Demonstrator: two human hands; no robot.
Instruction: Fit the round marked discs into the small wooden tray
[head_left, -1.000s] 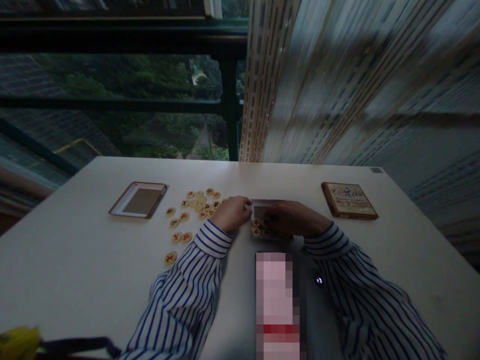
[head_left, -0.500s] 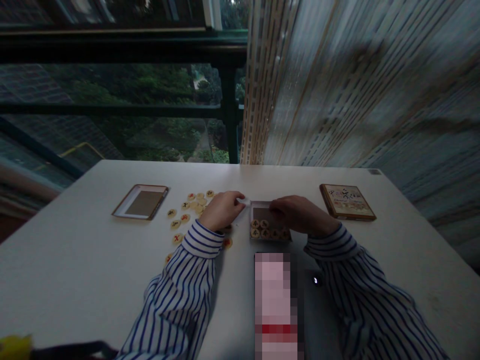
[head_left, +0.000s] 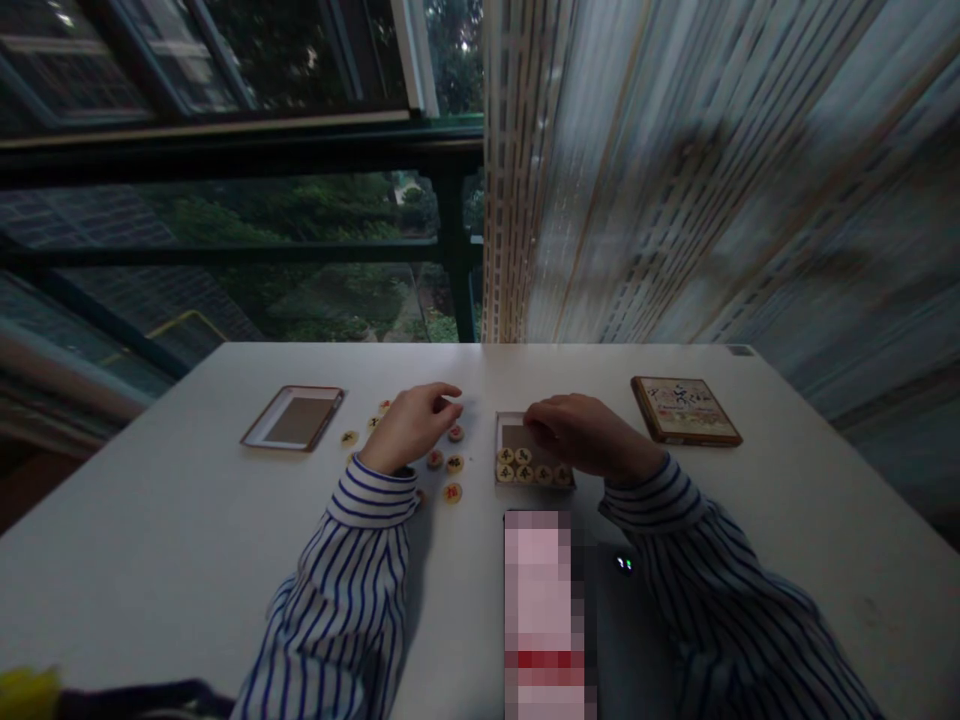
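Observation:
Over the loose xiangqi pieces hovers my left hand, its thumb and fingers apart and nothing visible between them. It covers part of the scattered round pieces, including a red-marked piece and a black-marked piece. My right hand reaches into the right side of a shallow open box, fingers curled down. Any piece in those fingers is hidden. Along the box's near side sit xiangqi pieces in two rows, with black characters facing up.
An open box lid lies at the left of the white table. A closed decorated box is at the right. A phone-like slab with a blurred screen lies in front of the open box. Railing and curtain stand behind.
My left hand has moved left, away from the box and back over the loose pieces. My right hand stays over the box. The head view has tilted up slightly.

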